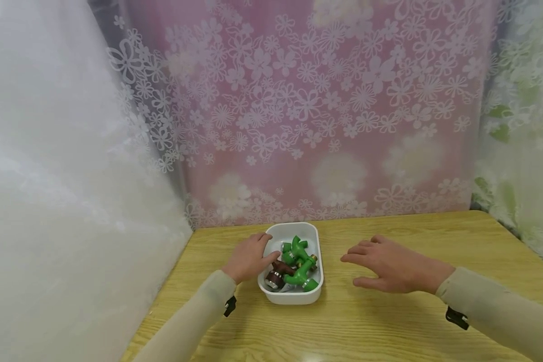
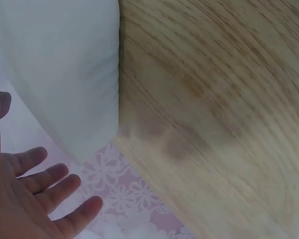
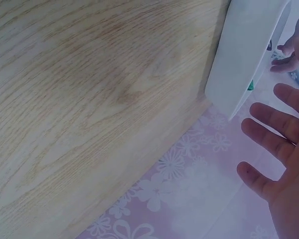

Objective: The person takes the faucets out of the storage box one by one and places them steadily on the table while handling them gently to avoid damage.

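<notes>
Beige fabric left sleeve point(image 1: 185, 319) and matching beige right sleeve point(image 1: 498, 306) lie nearest the head camera, at eight and four o'clock about a rounded-rectangular white tub point(image 1: 294, 298), twelve being its far edge. Beyond, at twelve, hangs a white-flowered pink curtain point(image 1: 326, 100), presumably screening the work area. Below it spreads a yellowish wood-grain table point(image 1: 357, 332), which bears the tub upright, apparently placed for easy reach by either arm. At three o'clock the bare right hand point(image 1: 395, 266) hovers well apart from the tub, fingers extended and grasping nothing. At nine the bare left hand point(image 1: 250, 257) overlaps the rim in the head view, its fingers relaxed and likewise holding nothing; whether it touches the tub cannot be told, though its position would suit steadying the wall. Within, a green branched fitting point(image 1: 295, 250) lies toward twelve, a second green branched fitting point(image 1: 301, 275) toward five, and a dark brown branched fitting point(image 1: 277, 275) toward eight, crowded together, probably because the walls confine them.
</notes>
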The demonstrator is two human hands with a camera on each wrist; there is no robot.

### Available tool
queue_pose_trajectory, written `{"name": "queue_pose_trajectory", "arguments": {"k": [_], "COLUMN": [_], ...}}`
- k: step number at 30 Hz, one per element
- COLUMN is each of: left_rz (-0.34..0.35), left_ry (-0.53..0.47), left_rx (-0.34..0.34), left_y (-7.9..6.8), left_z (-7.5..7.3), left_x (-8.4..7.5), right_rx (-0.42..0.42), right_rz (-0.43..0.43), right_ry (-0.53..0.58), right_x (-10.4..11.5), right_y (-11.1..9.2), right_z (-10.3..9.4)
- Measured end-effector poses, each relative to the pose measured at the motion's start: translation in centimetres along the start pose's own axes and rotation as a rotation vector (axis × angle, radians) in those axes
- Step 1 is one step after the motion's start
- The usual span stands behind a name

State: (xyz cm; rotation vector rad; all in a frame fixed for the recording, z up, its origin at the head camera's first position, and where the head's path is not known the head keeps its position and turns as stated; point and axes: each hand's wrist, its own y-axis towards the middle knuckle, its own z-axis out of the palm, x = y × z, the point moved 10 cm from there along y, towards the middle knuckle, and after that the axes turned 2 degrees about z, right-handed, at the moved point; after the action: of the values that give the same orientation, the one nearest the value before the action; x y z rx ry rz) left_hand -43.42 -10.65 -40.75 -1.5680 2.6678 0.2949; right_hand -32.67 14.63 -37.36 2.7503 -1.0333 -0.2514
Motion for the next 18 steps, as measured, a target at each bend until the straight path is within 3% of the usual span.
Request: {"name": "queue_pose_trajectory", "arguments": {"k": [9,18], "left_rz": [-0.051,-0.071], "left_ry": [0.02,0.029], "left_rx": [0.05,0.027], "left_y": [0.9,0.6], "left_z": [2.4,3.1], "left_x": [0.7,0.9], "right_rx": [-0.001,-0.003], "right_rz": [0.004,-0.006], "right_ry": [0.037,0.077], "right_x": [0.2,1.1], "right_y": [-0.2,0.5], "right_z": [0.3,0.0]}}
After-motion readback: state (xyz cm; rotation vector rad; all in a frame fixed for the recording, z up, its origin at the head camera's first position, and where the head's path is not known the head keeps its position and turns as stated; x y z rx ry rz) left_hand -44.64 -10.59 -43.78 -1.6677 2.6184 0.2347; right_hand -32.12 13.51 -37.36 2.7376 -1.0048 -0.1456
